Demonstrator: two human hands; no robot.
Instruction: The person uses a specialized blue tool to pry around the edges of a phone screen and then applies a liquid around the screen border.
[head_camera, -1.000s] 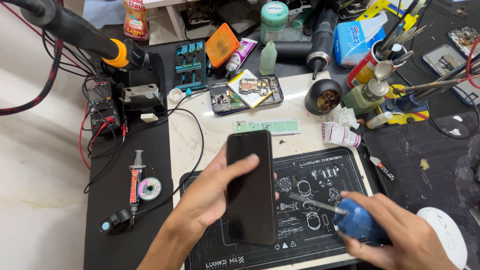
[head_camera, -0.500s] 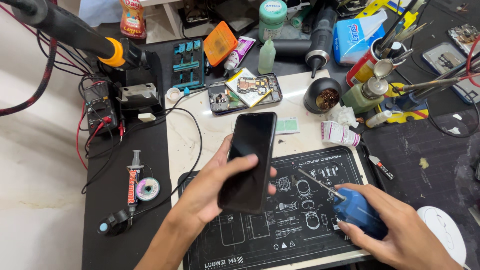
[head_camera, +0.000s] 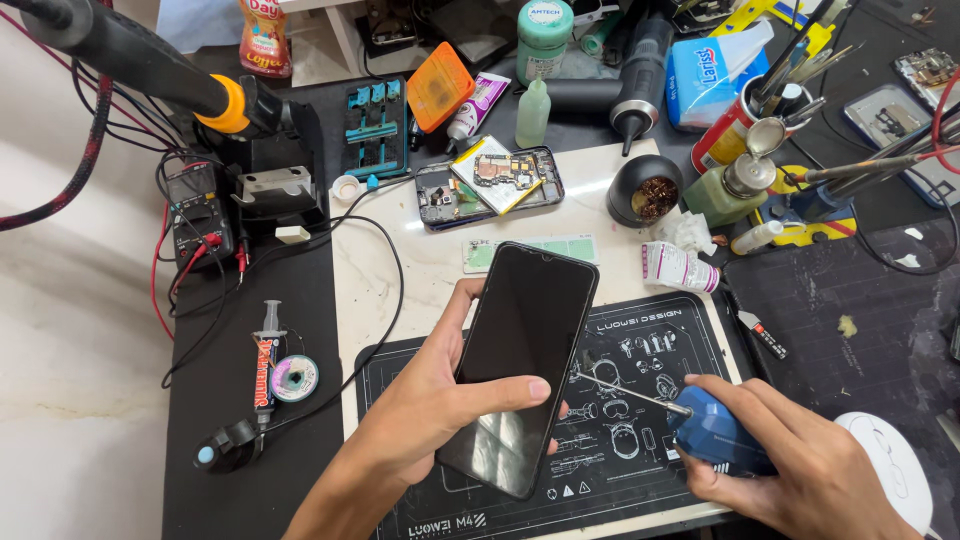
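My left hand (head_camera: 425, 400) holds a black smartphone (head_camera: 520, 360) with a dark screen, tilted above a black work mat (head_camera: 660, 330); the thumb lies across the lower screen. My right hand (head_camera: 800, 470) grips a blue rubber air blower (head_camera: 715, 435) whose thin metal nozzle (head_camera: 625, 392) points left toward the phone's right edge, just short of it.
A disassembled phone with an exposed board (head_camera: 490, 180) lies behind on the white table top (head_camera: 420, 260). A green strip (head_camera: 580, 247), a black bowl of brass wool (head_camera: 645, 190), bottles, a tool cup (head_camera: 740, 110), a multimeter (head_camera: 200, 215), a syringe (head_camera: 265, 350) and a white mouse (head_camera: 890, 465) surround the mat.
The left hand has lifted and tilted the phone up and to the right. The blower in my right hand stays low at the right, nozzle near the phone.
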